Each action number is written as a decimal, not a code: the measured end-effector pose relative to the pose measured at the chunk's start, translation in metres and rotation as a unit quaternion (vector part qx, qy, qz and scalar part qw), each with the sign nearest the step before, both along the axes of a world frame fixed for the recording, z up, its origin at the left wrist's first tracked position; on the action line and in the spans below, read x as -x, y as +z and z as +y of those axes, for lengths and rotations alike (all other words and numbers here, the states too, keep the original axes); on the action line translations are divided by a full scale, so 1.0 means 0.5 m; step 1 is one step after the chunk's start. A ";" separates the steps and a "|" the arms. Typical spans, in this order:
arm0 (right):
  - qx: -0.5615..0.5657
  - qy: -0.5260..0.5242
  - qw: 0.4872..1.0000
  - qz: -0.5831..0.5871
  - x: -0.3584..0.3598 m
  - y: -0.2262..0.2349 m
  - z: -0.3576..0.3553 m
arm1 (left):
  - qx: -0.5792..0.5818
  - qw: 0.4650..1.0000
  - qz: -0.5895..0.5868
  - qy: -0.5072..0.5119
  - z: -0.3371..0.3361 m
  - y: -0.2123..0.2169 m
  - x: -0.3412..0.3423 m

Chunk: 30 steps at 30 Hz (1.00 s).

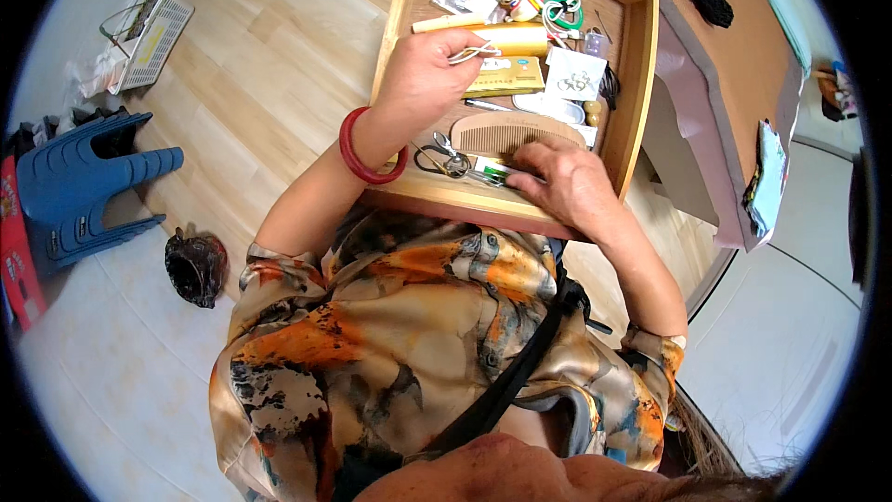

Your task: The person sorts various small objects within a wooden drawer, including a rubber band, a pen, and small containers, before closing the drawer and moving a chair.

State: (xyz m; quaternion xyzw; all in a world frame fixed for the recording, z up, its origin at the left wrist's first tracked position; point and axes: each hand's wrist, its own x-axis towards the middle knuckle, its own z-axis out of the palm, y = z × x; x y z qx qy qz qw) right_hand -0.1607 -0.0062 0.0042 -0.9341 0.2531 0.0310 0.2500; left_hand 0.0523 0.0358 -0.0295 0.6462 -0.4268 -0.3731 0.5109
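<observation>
So we've got our left hand [423, 74] pinched shut around a little white wire loop [469, 54], held up just above the yellow box [506, 74], while our right hand [567, 181] curls loosely over the small stuff at the near edge of the wooden drawer [641, 84], fingertips touching it beside the scissors [441, 160]; whether it actually grips anything, we can't tell. Best bet, we figure: keep that pinch light so the loop doesn't bend, and lift the right-hand bits clear of the wooden comb [506, 135] just beyond its fingers.

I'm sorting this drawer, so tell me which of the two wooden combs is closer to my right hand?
The wide toothed comb, lying just above your right hand; the narrow pale wooden one lies farther up, beyond your left hand.
</observation>
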 end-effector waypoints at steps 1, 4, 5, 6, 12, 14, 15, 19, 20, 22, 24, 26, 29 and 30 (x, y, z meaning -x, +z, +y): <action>-0.014 0.018 0.999 0.023 -0.009 -0.005 0.006 | 0.000 1.000 -0.007 -0.003 -0.002 -0.003 -0.001; 0.002 0.071 0.997 0.027 -0.028 -0.025 0.005 | 0.012 1.000 -0.016 -0.002 -0.003 -0.010 -0.001; 0.004 0.089 0.996 0.020 -0.031 -0.029 0.004 | 0.017 0.999 -0.031 -0.002 0.000 -0.009 -0.002; 0.014 0.100 0.995 0.008 -0.031 -0.034 0.004 | 0.022 0.999 -0.046 -0.003 0.001 -0.006 -0.003; 0.025 0.094 0.994 0.039 -0.028 -0.028 -0.004 | 0.017 0.998 -0.061 -0.002 0.005 0.007 -0.005; 0.013 0.081 0.995 0.048 -0.024 -0.020 -0.013 | 0.015 0.998 -0.056 -0.002 0.005 0.007 -0.005; 0.007 0.075 0.996 0.052 -0.021 -0.018 -0.018 | 0.014 0.998 -0.053 -0.001 0.005 0.006 -0.005; 0.046 0.027 0.997 0.053 0.008 -0.020 -0.042 | 0.015 0.999 -0.042 0.000 0.003 0.009 -0.003; 0.048 0.013 0.997 0.063 0.012 -0.022 -0.048 | 0.014 0.999 -0.042 -0.002 0.004 0.005 -0.003; 0.056 -0.016 0.997 0.054 0.017 -0.017 -0.054 | 0.012 0.999 -0.041 -0.003 0.004 0.003 -0.003; 0.062 -0.037 0.997 0.039 0.024 -0.017 -0.060 | 0.010 0.999 -0.042 -0.004 0.003 0.002 -0.003; 0.078 -0.047 0.995 0.040 0.030 -0.017 -0.061 | 0.001 0.999 -0.041 -0.005 0.003 0.004 -0.002; 0.083 -0.058 0.992 0.080 0.044 -0.019 -0.064 | 0.013 0.999 -0.044 -0.008 0.002 0.003 -0.002; 0.082 -0.061 0.990 0.100 0.050 -0.019 -0.064 | 0.021 0.999 -0.045 -0.010 0.002 0.003 -0.001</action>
